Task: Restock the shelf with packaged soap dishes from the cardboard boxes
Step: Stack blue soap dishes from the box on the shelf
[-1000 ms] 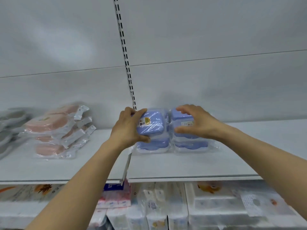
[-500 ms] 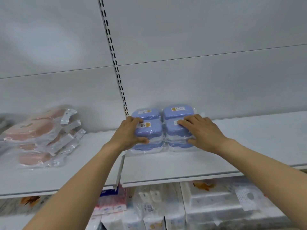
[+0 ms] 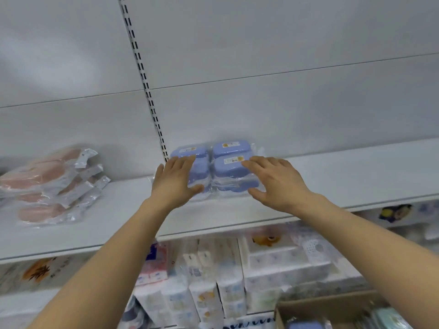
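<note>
Blue packaged soap dishes [image 3: 228,167] in clear wrap stand stacked in two columns at the back of the white shelf [image 3: 133,214], against the wall panel. My left hand [image 3: 174,184] lies with straight fingers on the front of the left column. My right hand [image 3: 273,181] spreads its fingers over the right column's front and top. Neither hand curls round a package. A cardboard box [image 3: 330,309] at the bottom right holds more wrapped dishes, one blue [image 3: 306,325].
Pink soap dishes in plastic bags [image 3: 47,184] are piled at the shelf's left end. Packs of tissue and paper goods [image 3: 213,281] fill the shelf below. A slotted upright [image 3: 145,86] runs up the wall behind the blue stack.
Both hands have loosened from gripping the blue packages to flat, straight fingers, after pushing the stack back to the wall. The view has tilted so the cardboard box shows at the bottom right.
</note>
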Demonstrator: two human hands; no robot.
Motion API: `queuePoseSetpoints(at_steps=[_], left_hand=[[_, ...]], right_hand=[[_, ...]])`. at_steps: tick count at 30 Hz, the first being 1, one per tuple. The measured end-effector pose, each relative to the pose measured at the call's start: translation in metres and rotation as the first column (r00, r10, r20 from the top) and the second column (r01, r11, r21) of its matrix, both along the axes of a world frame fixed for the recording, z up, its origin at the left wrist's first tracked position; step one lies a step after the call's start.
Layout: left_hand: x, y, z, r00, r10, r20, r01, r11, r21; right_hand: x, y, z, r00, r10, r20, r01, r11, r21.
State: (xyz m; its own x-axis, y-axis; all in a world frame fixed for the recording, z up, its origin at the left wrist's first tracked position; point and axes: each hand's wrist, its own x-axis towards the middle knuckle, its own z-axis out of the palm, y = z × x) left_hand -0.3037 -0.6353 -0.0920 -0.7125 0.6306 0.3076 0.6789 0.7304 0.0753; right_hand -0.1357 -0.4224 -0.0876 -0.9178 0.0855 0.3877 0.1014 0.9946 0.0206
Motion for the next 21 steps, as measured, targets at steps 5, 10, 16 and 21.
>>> queuePoseSetpoints(at_steps=[5,10,16,21], left_hand=[[0.111,0.015,-0.022,0.971,-0.122,-0.206,0.170,0.958,0.230],[0.205,0.036,-0.072,0.970,-0.201,-0.138,0.233,0.931,0.279],[0.283,0.055,-0.177,0.931,-0.301,0.206,0.267,0.947,0.178],[0.301,0.073,-0.262,0.819,-0.232,0.525,0.236,0.970,0.060]], right_hand=[[0.078,0.005,-0.022,0.989,-0.004,-0.147,0.003,1.000,-0.003],[0.167,0.020,-0.065,0.986,-0.018,-0.165,0.011,0.999,-0.044],[0.253,0.043,-0.167,0.991,-0.118,0.065,0.133,0.946,-0.295],[0.289,0.054,-0.256,0.888,-0.156,0.434,0.344,0.850,-0.398]])
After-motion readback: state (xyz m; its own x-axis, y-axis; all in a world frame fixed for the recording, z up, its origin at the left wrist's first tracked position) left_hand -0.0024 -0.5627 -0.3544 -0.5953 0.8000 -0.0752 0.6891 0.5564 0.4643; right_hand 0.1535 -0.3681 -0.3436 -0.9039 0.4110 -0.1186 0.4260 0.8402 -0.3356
